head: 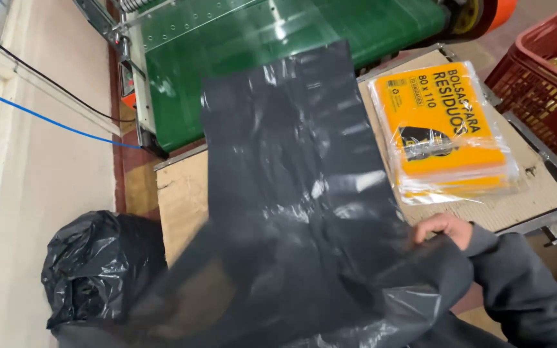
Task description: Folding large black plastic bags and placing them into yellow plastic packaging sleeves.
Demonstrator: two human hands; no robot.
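A large dark grey plastic bag spreads flat across the cardboard-covered table, its far end reaching the green machine. My right hand, in a grey sleeve, grips the bag's near right edge, fingers curled into the plastic. My left hand is hidden, somewhere under or behind the bag's lower left part. A stack of orange packets wrapped in clear film lies on the table to the right of the bag, just beyond my right hand.
A filled black bag sits on the floor at lower left. A green conveyor machine stands behind the table. A red plastic crate is at the right. A blue cable runs along the left wall.
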